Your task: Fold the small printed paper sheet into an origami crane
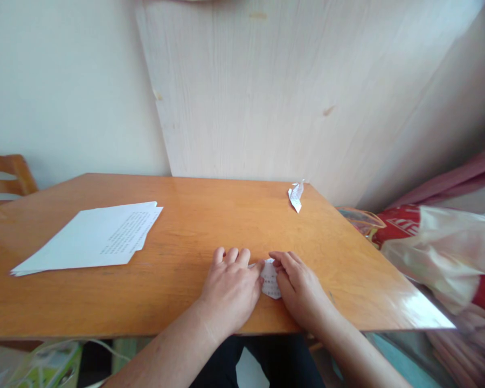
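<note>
On table [186,226], hands largely hide folded paper [270,283].

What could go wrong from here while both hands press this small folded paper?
1. The small folded paper lies close to the near edge of the table. If the left hand or right hand slips, it could slide off.
2. Both hands cover most of it, so a crease may go askew unseen.
3. The folded paper figure sits by the far right corner. A bump to the table might drop it toward the plastic bags.
</note>
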Demonstrator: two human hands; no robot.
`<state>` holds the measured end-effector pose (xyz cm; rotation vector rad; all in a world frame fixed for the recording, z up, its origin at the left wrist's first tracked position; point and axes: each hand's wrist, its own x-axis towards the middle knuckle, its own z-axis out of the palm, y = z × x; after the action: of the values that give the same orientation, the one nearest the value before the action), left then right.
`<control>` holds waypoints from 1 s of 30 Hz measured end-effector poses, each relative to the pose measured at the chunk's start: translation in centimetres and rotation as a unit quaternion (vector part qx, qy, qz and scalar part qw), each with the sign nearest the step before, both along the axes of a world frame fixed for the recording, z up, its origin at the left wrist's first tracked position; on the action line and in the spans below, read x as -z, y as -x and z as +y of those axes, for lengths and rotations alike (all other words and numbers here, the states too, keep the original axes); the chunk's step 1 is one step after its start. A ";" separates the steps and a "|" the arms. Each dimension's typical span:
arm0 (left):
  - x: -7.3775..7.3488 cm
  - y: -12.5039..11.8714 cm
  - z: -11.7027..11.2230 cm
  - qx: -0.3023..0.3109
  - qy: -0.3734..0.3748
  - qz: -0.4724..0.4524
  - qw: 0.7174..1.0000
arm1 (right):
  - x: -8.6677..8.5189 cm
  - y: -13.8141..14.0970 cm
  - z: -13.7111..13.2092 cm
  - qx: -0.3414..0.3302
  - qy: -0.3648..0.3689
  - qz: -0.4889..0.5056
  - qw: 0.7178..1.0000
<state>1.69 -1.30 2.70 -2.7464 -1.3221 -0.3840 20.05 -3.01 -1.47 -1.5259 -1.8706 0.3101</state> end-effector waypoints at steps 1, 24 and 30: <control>0.0 0.2 0.1 0.002 0.000 0.000 1.000 | 0.0 0.0 0.0 0.002 -0.001 -0.001 1.000; 1.0 2.4 0.8 0.004 -0.021 -0.040 0.999 | -2.2 -1.6 1.0 0.006 0.162 0.243 0.956; 1.0 2.5 0.8 0.005 -0.016 -0.041 0.999 | -4.6 0.6 1.5 -0.004 0.031 0.036 0.999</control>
<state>-0.83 -0.52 1.70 -2.7390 -1.3090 -0.5202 19.44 -1.51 3.12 -1.5286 -1.8266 0.4239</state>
